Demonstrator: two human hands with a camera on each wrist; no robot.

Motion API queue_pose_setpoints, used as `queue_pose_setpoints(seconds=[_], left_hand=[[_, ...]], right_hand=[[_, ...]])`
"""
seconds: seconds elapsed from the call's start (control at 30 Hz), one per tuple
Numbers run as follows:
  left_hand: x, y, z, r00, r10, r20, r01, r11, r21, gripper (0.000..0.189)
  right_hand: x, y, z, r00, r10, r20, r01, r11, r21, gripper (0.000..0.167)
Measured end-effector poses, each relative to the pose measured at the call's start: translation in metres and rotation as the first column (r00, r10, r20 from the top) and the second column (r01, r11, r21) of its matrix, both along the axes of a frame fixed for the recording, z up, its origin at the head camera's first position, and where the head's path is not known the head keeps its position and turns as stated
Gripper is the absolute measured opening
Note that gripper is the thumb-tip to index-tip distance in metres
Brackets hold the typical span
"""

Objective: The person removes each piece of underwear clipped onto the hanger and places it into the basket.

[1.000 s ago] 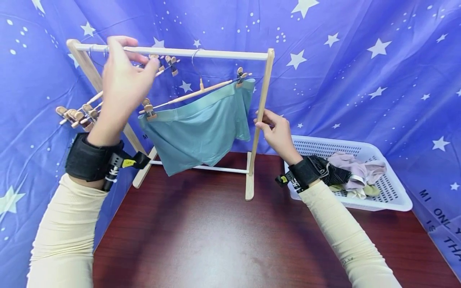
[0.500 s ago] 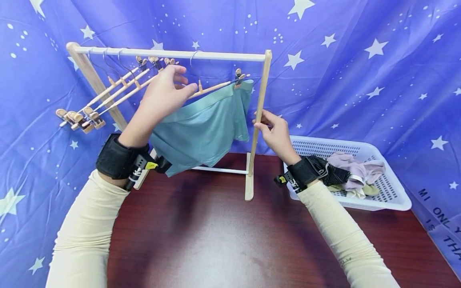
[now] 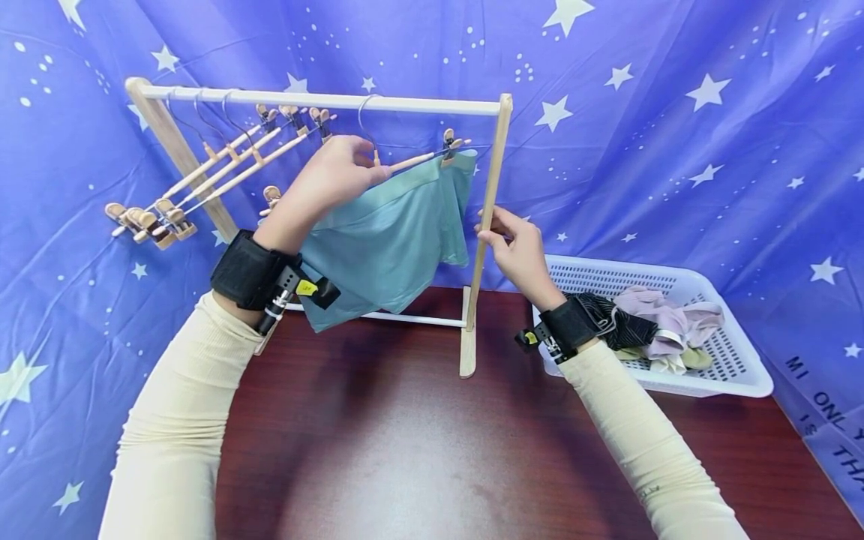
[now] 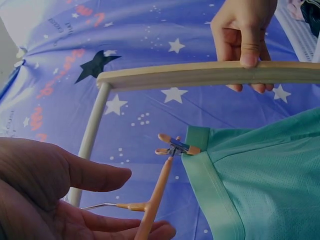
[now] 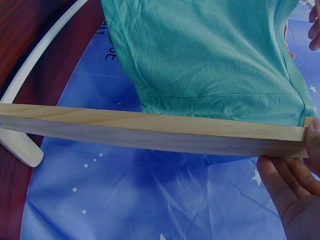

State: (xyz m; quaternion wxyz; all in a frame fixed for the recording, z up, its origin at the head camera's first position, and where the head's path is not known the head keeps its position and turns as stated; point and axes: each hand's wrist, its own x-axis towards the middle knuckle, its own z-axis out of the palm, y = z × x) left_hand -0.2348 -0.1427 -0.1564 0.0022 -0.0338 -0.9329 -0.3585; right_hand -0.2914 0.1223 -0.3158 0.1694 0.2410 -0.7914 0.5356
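Observation:
Teal boxer briefs (image 3: pixel 385 232) hang by their waistband from a wooden clip hanger (image 3: pixel 413 162), hooked over the top rail of a small wooden clothes rack (image 3: pixel 432 106). My left hand (image 3: pixel 337 174) is at the middle of this hanger, below its hook. In the left wrist view, the thumb stands apart from the hanger bar (image 4: pixel 159 192), and the fingers lie behind it. My right hand (image 3: pixel 516 244) pinches the rack's right upright between thumb and fingers. The left clip (image 3: pixel 271 196) shows partly beside my left wrist.
Several bare clip hangers (image 3: pixel 232 154) hang at the rail's left end. A white perforated basket (image 3: pixel 732 367) with crumpled clothes (image 3: pixel 668 322) stands to the right on the dark wooden table (image 3: pixel 418 450). Behind hangs a blue star-patterned curtain (image 3: pixel 628 150).
My left hand has moved right and down from the rail's left part to the middle of the briefs' hanger, uncovering the bare hangers. My right hand has stayed on the upright.

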Motion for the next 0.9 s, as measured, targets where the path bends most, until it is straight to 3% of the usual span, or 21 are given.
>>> queue_pose_setpoints(seconds=[0.27,0.37,0.6,0.73,0.9], left_hand=[[-0.007,0.001,0.004,0.991,-0.025,0.131,0.022,1.000,0.020,0.057],[-0.011,0.000,0.002,0.989,-0.029,0.147,0.023,0.999,0.042,0.053],[-0.018,-0.003,-0.007,0.998,-0.014,0.065,0.012,0.999,0.032,0.033],[-0.019,-0.003,-0.011,1.000,0.010,0.019,-0.009,0.999,-0.048,0.035],[-0.018,-0.001,-0.013,0.999,0.038,0.000,-0.038,0.996,-0.084,0.041]], right_hand=[[0.000,0.000,0.001,1.000,-0.005,-0.004,0.005,1.000,0.002,0.025],[0.000,0.001,0.001,1.000,-0.001,0.002,0.001,1.000,-0.003,0.025],[-0.001,0.000,-0.001,1.000,-0.006,-0.002,0.006,1.000,0.003,0.025],[-0.001,0.000,-0.002,1.000,-0.012,-0.005,0.012,1.000,0.008,0.026],[0.000,0.000,-0.002,1.000,-0.019,-0.008,0.019,1.000,0.015,0.026]])
